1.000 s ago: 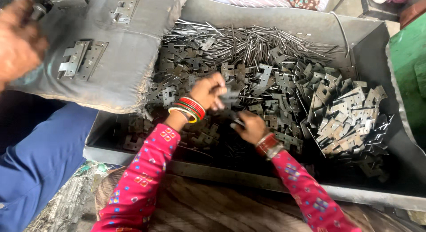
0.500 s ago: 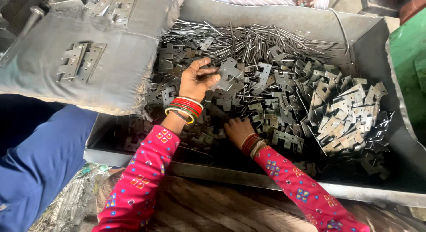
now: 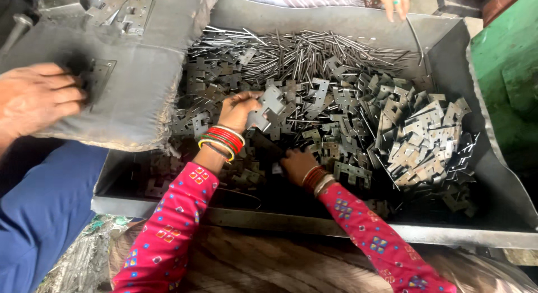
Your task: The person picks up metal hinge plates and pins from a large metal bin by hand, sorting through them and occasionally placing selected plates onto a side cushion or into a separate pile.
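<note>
The left hand [image 3: 238,109] reaches into the tray [image 3: 493,175] and closes its fingers on a flat grey hinge leaf [image 3: 269,104], lifting it just above the heap of leaves [image 3: 358,130]; red and yellow bangles [image 3: 222,141] ring the wrist. The right hand [image 3: 298,165], at about 4 o'clock from the left and near it, lies knuckles-up with fingers curled low in the dark front of the tray; whether it pinches a piece I cannot tell. Both arms wear red patterned sleeves [image 3: 168,231]. At 12 o'clock in the tray lies a spread of thin pins [image 3: 314,52]; at 3 o'clock a brighter pile of leaves [image 3: 426,141] rises against the wall. At 10 o'clock a grey cushion [image 3: 134,85] overhangs the tray's edge, with a few hinges [image 3: 120,10] on it. Another person's hand [image 3: 36,99] presses flat on the cushion at 9 o'clock, above a blue trouser leg [image 3: 39,214]. A third person's hand [image 3: 395,2] shows at 1 o'clock beyond the tray.
</note>
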